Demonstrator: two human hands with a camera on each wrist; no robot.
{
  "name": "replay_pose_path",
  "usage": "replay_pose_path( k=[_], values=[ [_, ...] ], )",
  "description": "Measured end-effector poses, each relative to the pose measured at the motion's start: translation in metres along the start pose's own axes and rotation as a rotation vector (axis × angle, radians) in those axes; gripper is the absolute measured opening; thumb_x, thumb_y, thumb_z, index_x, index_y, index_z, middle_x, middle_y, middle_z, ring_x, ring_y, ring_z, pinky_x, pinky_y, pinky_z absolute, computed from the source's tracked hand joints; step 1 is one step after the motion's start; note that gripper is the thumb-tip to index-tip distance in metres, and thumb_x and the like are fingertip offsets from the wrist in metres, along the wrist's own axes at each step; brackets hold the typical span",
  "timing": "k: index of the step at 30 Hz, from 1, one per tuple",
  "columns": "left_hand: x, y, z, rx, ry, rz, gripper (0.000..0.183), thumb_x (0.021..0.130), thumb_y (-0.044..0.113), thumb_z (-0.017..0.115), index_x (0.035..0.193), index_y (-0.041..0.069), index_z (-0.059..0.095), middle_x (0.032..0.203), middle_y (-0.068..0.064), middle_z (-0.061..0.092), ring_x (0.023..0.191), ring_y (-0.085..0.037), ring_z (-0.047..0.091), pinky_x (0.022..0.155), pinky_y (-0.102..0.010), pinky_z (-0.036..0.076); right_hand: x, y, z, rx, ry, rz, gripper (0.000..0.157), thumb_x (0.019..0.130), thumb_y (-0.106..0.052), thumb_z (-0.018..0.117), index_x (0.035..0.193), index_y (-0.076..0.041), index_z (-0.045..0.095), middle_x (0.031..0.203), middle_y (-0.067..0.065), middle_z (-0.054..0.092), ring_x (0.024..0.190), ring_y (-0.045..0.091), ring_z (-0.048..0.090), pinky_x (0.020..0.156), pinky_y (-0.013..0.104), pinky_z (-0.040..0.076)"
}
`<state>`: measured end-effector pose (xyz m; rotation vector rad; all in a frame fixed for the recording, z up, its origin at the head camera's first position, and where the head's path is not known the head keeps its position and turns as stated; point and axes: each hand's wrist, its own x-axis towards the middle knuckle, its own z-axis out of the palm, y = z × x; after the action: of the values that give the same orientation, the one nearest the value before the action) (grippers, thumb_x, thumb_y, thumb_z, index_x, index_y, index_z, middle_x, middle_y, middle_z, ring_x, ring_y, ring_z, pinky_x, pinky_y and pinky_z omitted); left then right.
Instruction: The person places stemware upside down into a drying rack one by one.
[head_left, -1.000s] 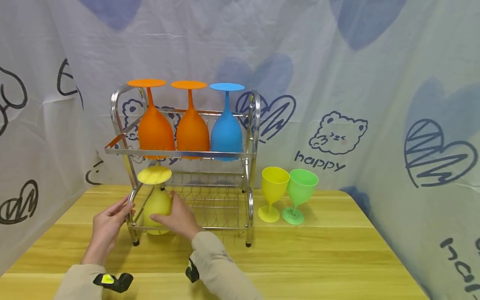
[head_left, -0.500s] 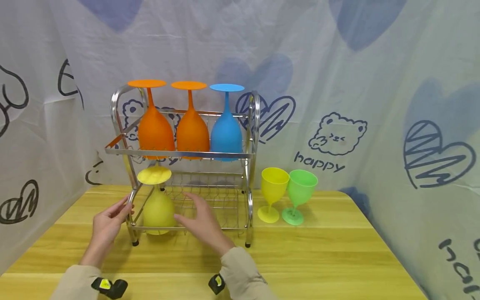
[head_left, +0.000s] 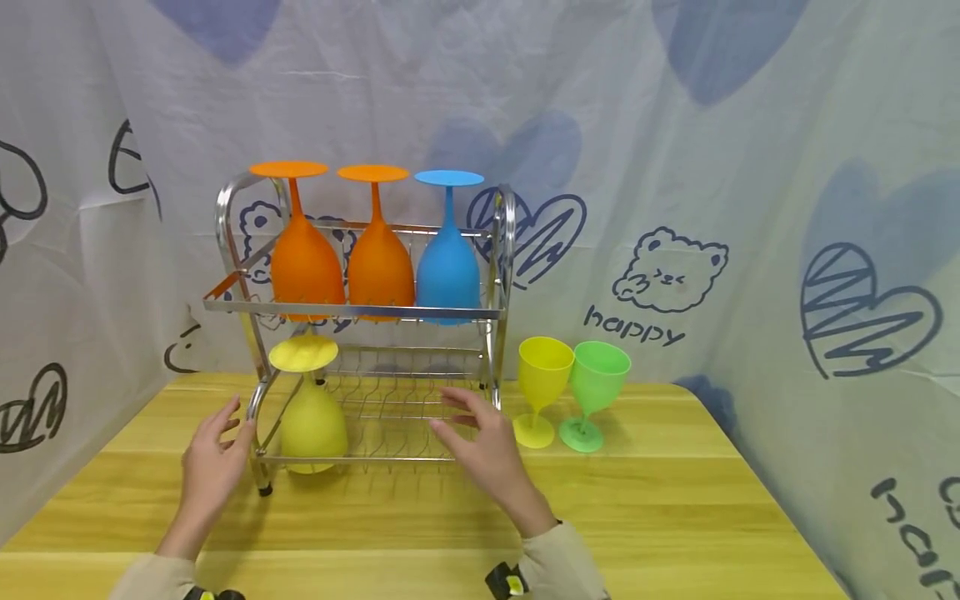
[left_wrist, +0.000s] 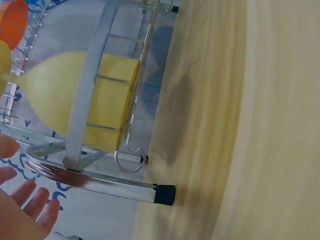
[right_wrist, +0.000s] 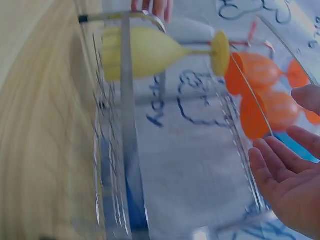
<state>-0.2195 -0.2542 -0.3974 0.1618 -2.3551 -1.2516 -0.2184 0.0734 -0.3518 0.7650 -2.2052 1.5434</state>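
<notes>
A yellow goblet (head_left: 313,421) stands upside down at the left end of the lower shelf of a metal dish rack (head_left: 390,310). Just left of the rack's front leg is my left hand (head_left: 213,458), its fingers apart and holding nothing. My right hand (head_left: 487,454) hovers in front of the lower shelf's right end, fingers loosely bent and nothing in them. Nearest to it on the table are an upright yellow goblet (head_left: 544,375) and an upright green goblet (head_left: 598,379). In the left wrist view the inverted yellow goblet (left_wrist: 55,95) shows behind the front rail.
Two orange goblets (head_left: 306,262) (head_left: 381,267) and a blue goblet (head_left: 448,267) stand inverted on the upper shelf. The rack stands on a wooden table (head_left: 420,533). A printed cloth (head_left: 675,125) hangs behind and at both sides.
My right hand has let go of the inverted yellow goblet and moved right along the lower shelf. My left hand has come off the rack's left post.
</notes>
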Motion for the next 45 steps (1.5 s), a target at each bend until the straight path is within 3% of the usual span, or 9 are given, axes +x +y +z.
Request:
replay_pose_path(
  k=[2,5,11,17,20,23,31,40,45],
  values=[
    [-0.005,0.003,-0.002,-0.011,0.018,0.000,0.052,0.102,0.020,0.048,0.147,-0.003,0.034,0.143,-0.029,0.036,0.123,-0.044,0.043,0.093,-0.048,0.045,-0.003,0.003,-0.014,-0.010,0.035,0.003,0.037,0.091,-0.010,0.068,0.125,0.001,0.059,0.120,0.016,0.062,0.105,0.030,0.061,0.091,0.042,0.052],
    [-0.014,0.009,-0.004,-0.030,0.039,0.008,0.053,0.101,0.021,0.050,0.147,-0.001,0.035,0.145,-0.026,0.037,0.124,-0.041,0.042,0.093,-0.038,0.043,-0.007,0.008,-0.036,-0.011,0.098,0.030,0.036,0.090,-0.008,0.068,0.124,0.001,0.059,0.118,0.016,0.063,0.103,0.031,0.062,0.090,0.042,0.052],
    [-0.032,0.029,0.000,-0.084,0.046,0.034,0.053,0.100,0.020,0.054,0.147,0.001,0.037,0.139,-0.025,0.041,0.122,-0.039,0.041,0.100,-0.049,0.040,-0.010,0.024,-0.076,-0.023,0.252,0.090,0.033,0.090,-0.004,0.068,0.120,0.004,0.061,0.116,0.018,0.064,0.106,0.029,0.062,0.092,0.035,0.051],
    [-0.049,0.047,0.011,-0.140,0.106,0.118,0.047,0.095,0.010,0.061,0.139,0.000,0.047,0.129,-0.013,0.049,0.111,-0.009,0.043,0.090,-0.005,0.033,-0.014,0.040,-0.107,-0.137,0.409,0.128,0.032,0.089,-0.003,0.068,0.120,0.005,0.062,0.119,0.020,0.063,0.111,0.029,0.058,0.093,0.041,0.049],
    [-0.055,0.053,0.017,-0.160,0.074,0.193,0.046,0.094,0.007,0.061,0.137,-0.001,0.049,0.129,-0.011,0.049,0.108,0.003,0.040,0.089,-0.003,0.032,-0.014,0.048,-0.120,-0.189,0.465,0.160,0.035,0.089,-0.005,0.068,0.122,0.005,0.060,0.123,0.021,0.061,0.116,0.031,0.055,0.097,0.042,0.047],
    [-0.058,0.060,0.022,-0.183,0.024,0.279,0.044,0.094,0.004,0.061,0.136,-0.002,0.049,0.131,-0.012,0.049,0.110,0.004,0.041,0.091,-0.003,0.033,-0.014,0.056,-0.131,-0.214,0.497,0.198,0.040,0.089,-0.006,0.069,0.126,0.006,0.057,0.128,0.024,0.057,0.121,0.035,0.051,0.100,0.044,0.043],
    [-0.059,0.078,0.038,-0.213,-0.065,0.417,0.046,0.091,-0.001,0.064,0.134,-0.001,0.051,0.132,-0.016,0.052,0.112,0.002,0.045,0.093,-0.006,0.037,-0.005,0.074,-0.151,-0.262,0.467,0.300,0.066,0.087,-0.009,0.071,0.141,0.008,0.038,0.143,0.028,0.040,0.132,0.039,0.037,0.107,0.048,0.036],
    [-0.058,0.088,0.050,-0.263,-0.123,0.450,0.049,0.087,0.000,0.068,0.134,-0.001,0.052,0.130,-0.016,0.054,0.113,0.000,0.047,0.095,-0.010,0.039,0.005,0.107,-0.169,-0.168,0.330,0.551,0.095,0.088,-0.022,0.072,0.153,0.001,0.007,0.155,0.027,0.018,0.141,0.039,0.020,0.114,0.049,0.022],
    [-0.058,0.090,0.053,-0.259,-0.209,0.413,0.054,0.088,0.007,0.069,0.138,0.005,0.049,0.133,-0.011,0.053,0.117,-0.015,0.050,0.100,-0.021,0.041,0.006,0.121,-0.172,-0.079,0.257,0.621,0.099,0.086,-0.020,0.074,0.154,-0.001,0.006,0.155,0.027,0.016,0.141,0.041,0.019,0.114,0.052,0.020]
  ],
)
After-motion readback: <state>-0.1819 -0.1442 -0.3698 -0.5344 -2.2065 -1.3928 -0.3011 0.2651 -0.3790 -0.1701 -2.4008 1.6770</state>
